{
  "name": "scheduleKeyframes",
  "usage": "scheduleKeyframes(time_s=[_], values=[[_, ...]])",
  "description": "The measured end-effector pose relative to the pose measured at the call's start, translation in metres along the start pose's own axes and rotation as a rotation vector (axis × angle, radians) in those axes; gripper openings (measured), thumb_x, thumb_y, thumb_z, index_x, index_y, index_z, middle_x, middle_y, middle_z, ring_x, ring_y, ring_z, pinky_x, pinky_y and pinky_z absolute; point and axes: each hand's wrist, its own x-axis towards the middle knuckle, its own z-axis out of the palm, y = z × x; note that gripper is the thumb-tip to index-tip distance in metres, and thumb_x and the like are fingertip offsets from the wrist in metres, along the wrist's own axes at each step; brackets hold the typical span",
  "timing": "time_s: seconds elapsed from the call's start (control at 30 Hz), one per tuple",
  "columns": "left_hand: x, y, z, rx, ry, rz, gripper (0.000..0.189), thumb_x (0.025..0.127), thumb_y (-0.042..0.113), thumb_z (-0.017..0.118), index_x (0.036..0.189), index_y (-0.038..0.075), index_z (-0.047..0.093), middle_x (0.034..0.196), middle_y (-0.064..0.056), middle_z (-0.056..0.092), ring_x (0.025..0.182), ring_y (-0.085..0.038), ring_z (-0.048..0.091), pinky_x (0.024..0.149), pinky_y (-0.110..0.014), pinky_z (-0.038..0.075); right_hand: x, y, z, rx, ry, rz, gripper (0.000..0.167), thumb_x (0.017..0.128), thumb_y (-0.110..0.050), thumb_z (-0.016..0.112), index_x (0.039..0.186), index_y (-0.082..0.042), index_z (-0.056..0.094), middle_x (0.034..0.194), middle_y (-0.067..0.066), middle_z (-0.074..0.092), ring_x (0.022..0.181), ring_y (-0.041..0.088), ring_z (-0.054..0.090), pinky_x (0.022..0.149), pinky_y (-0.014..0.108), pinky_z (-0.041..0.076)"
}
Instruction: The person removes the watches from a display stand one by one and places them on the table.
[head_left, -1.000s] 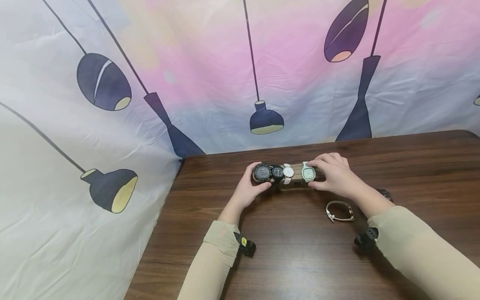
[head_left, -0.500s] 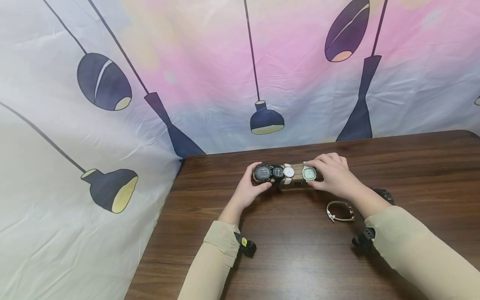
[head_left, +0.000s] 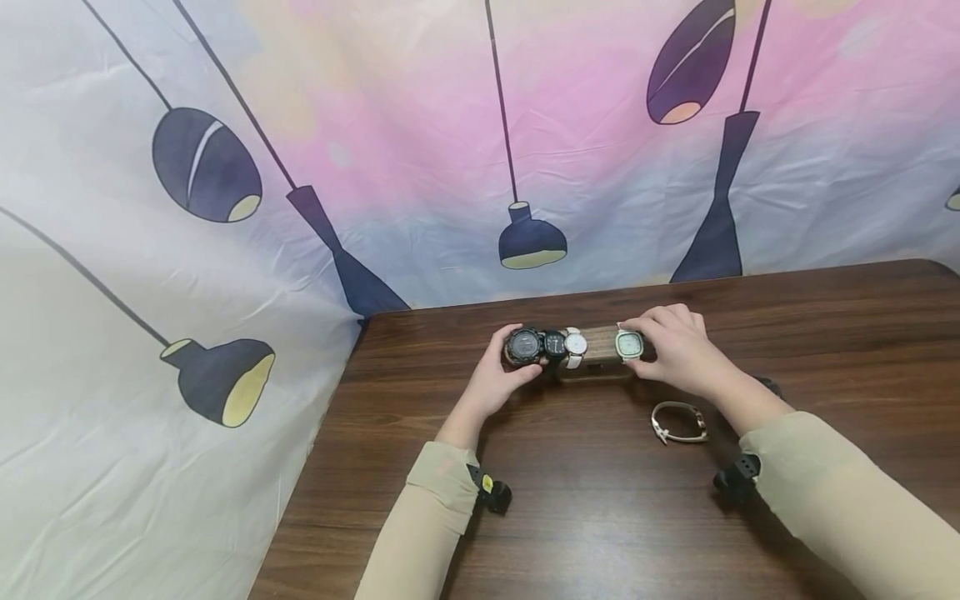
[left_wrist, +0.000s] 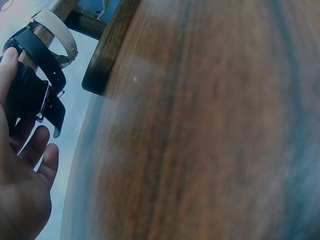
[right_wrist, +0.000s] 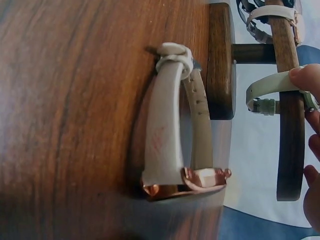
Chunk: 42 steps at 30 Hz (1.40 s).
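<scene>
Watches sit side by side on the top bar of a wooden watch stand (head_left: 602, 343). My left hand (head_left: 497, 375) holds the large black watch (head_left: 523, 345) at the bar's left end, thumb in front and fingers behind. Beside it are a smaller black watch (head_left: 555, 343) and a white-strapped round watch (head_left: 575, 344). Toward the right end, my right hand (head_left: 678, 354) pinches a pale green square watch (head_left: 629, 345) between thumb and finger. Its strap (right_wrist: 272, 85) loops round the bar in the right wrist view.
On the brown table (head_left: 585, 517), in front of the stand, lies a watch with a white strap (right_wrist: 162, 130) and rose-gold case. A dark object (head_left: 770, 386), mostly hidden, lies behind my right forearm. A printed cloth (head_left: 420, 167) hangs behind the table.
My right hand has moved right with the pale green watch along the bar, widening the gap to the white-strapped round watch. My left hand stays in place on the large black watch.
</scene>
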Motion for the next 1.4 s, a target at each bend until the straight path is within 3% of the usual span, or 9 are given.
scheduleKeyframes(time_s=[1.17, 1.4], values=[[-0.003, 0.004, 0.000, 0.048, 0.012, -0.003, 0.071, 0.086, 0.014, 0.069, 0.144, 0.008, 0.028, 0.135, -0.018, 0.044, 0.119, -0.026, 0.049, 0.098, -0.039, 0.039, -0.021, 0.025, -0.021, 0.018, 0.022, 0.071, 0.046, 0.068, -0.014, 0.077, 0.111, -0.006, 0.062, 0.099, 0.014, 0.055, 0.096, 0.039, 0.040, 0.070, 0.051, 0.028], [-0.004, 0.006, 0.000, 0.061, 0.018, -0.004, 0.071, 0.086, 0.015, 0.069, 0.144, 0.009, 0.029, 0.135, -0.017, 0.044, 0.121, -0.028, 0.047, 0.099, -0.042, 0.036, -0.022, 0.023, -0.024, 0.013, -0.046, 0.098, 0.054, 0.071, -0.019, 0.079, 0.119, -0.006, 0.058, 0.105, 0.016, 0.053, 0.098, 0.041, 0.040, 0.073, 0.054, 0.028]])
